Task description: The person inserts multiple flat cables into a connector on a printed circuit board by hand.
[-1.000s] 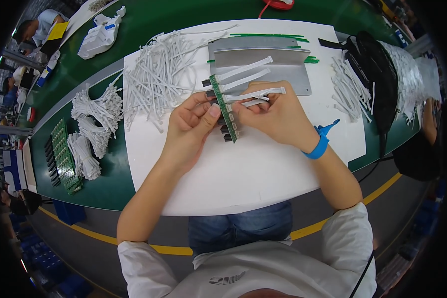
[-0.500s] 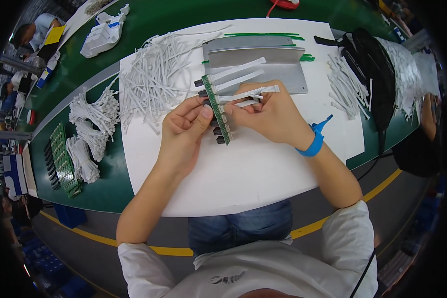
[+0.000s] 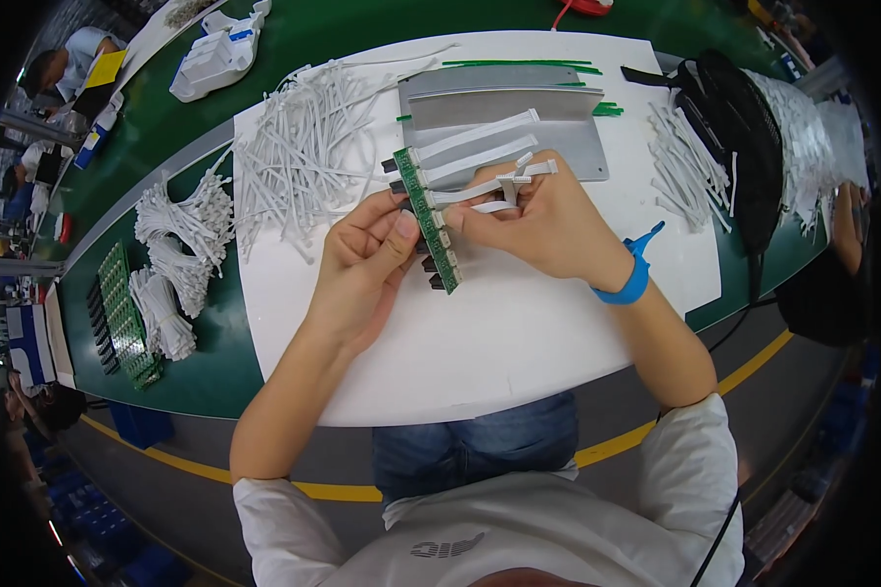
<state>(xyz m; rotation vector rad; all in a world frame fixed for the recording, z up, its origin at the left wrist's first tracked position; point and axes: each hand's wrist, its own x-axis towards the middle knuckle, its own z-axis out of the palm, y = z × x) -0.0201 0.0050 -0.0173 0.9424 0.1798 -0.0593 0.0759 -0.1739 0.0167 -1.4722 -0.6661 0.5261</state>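
Jutting from left hand [image 3: 364,256]: circuit board [image 3: 429,223]

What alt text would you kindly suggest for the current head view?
A person's left hand holds a green circuit board while the right hand grips a white cable beside it. Beyond them, a cable heap and a grey metal bracket lie on a white sheet.
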